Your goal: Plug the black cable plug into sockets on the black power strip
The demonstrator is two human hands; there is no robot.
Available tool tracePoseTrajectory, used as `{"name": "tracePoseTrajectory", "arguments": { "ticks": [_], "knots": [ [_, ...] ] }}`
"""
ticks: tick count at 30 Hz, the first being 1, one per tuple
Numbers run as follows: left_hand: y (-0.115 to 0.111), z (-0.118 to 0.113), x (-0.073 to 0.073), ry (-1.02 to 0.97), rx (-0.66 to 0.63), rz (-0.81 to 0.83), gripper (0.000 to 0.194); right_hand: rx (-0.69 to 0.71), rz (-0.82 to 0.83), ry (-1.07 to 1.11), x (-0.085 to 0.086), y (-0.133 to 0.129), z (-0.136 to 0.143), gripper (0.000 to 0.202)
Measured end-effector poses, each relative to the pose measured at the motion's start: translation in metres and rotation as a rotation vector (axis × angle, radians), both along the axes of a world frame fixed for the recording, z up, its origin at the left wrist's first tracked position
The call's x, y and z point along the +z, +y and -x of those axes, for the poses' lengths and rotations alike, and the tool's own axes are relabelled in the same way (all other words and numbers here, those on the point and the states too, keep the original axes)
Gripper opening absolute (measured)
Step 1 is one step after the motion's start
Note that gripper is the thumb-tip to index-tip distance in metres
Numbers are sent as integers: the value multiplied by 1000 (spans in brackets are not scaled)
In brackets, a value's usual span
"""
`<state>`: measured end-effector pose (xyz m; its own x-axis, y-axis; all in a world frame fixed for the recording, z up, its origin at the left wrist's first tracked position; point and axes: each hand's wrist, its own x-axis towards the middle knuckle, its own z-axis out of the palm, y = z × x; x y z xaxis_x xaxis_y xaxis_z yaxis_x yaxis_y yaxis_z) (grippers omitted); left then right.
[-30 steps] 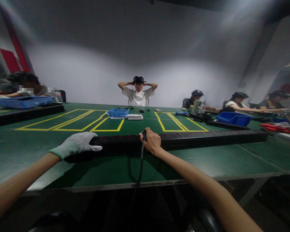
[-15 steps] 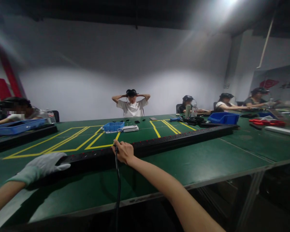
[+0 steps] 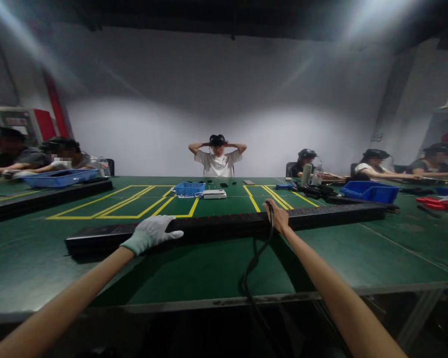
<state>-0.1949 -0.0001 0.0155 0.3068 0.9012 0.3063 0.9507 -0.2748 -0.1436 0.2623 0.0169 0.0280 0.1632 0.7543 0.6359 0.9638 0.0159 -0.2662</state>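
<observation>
A long black power strip [image 3: 224, 226] with small red switches along its top lies across the green table in front of me. My left hand [image 3: 155, 232], in a white glove with a mint cuff, grips the left part of the strip, fingers over the top and thumb along the near side. Farther right, my bare right hand [image 3: 278, 217] is closed around the end of a black power cable [image 3: 251, 271] just over the strip. Its plug end is hidden by my fingers. The cable hangs down over the table's near edge.
Beyond the strip are yellow tape lines [image 3: 119, 217], a light-blue basket [image 3: 189, 189] and a white power strip [image 3: 214, 194]. A dark-blue bin [image 3: 369, 192] stands right, a blue tray [image 3: 59, 178] left. A person [image 3: 218, 159] sits opposite, hands at the head; several others sit at both sides.
Both hands have moved right along the black strip, the right one farther and with the cable in it. The strip's left end now shows. The view has shifted a little left.
</observation>
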Motion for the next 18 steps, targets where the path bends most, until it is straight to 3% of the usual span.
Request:
{"name": "tracePoseTrajectory", "arguments": {
  "ticks": [4, 10, 18],
  "knots": [
    [16, -29, -2, -25, 28, -31, 83, -35, 6, -40, -10, 11, -1, 40],
    [52, -29, 2, -22, 32, -42, 83, -68, -4, -66, -9, 37, 4, 41],
    [130, -30, -2, 5, 3, -20, 81, -115, -1, -63, -17, 99, 1, 43]
  ]
}}
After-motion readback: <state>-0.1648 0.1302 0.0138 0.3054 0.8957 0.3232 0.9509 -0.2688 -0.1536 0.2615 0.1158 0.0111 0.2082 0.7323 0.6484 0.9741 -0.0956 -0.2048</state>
